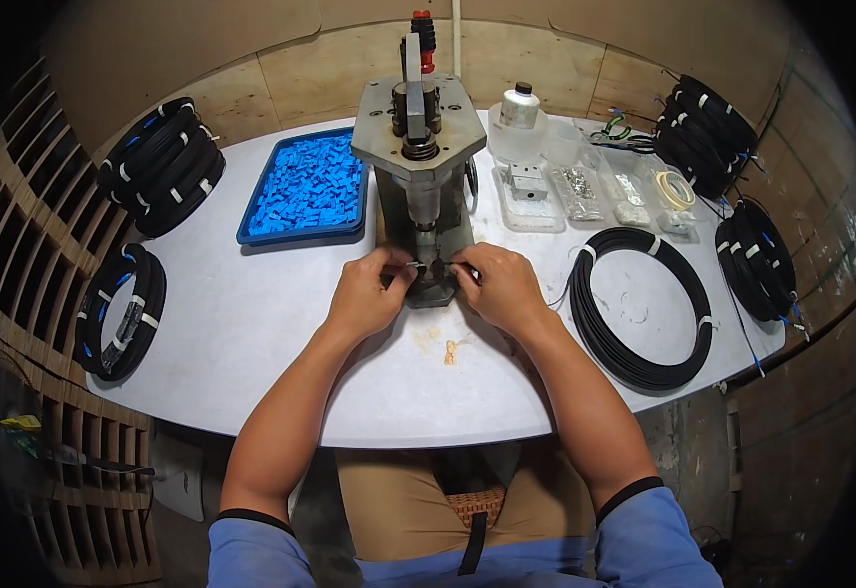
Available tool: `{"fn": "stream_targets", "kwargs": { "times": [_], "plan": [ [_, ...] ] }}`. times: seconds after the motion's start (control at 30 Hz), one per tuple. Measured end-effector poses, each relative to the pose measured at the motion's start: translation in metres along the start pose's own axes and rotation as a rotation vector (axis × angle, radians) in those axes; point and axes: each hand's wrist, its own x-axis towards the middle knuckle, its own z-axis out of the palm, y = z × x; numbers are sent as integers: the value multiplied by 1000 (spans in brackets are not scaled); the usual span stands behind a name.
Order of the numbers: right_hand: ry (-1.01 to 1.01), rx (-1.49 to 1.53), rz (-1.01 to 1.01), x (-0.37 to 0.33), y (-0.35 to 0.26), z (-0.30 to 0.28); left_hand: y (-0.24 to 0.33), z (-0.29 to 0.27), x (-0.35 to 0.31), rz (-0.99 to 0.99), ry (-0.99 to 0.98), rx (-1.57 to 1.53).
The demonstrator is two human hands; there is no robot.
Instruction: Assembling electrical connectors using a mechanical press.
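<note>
A steel bench press (420, 157) stands before me, its lever upright at the top. At its base, my left hand (373, 292) pinches a small metal piece (415, 265) between thumb and fingertips, left of the ram. Opposite it, my right hand (502, 286) is closed at the right side of the ram, fingertips together on the end of a black cable. That cable (562, 294) runs behind the hand to a large black cable coil (585, 323) on the right. Fingers and the press's dark base partly hide where the pieces meet.
A dark blue tray (249, 233) of small blue pieces sits left of the press. To its right are a white-capped bottle (519, 106), clear containers of small metal parts (579, 191) and green-handled pliers (619, 137). More cable coils (161, 167) line both table sides.
</note>
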Motion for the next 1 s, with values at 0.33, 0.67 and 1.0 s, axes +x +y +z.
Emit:
{"fn": "stream_targets", "kwargs": {
  "times": [0.33,0.67,1.0],
  "plan": [
    [5,-1,-14,0,0,0,-2,0,-1,13,9,-1],
    [0,-16,-1,1,-3,-1,-1,0,-3,23,22,5],
    [-11,-5,10,0,-2,-1,1,1,-1,-18,14,-41]
  ]
}}
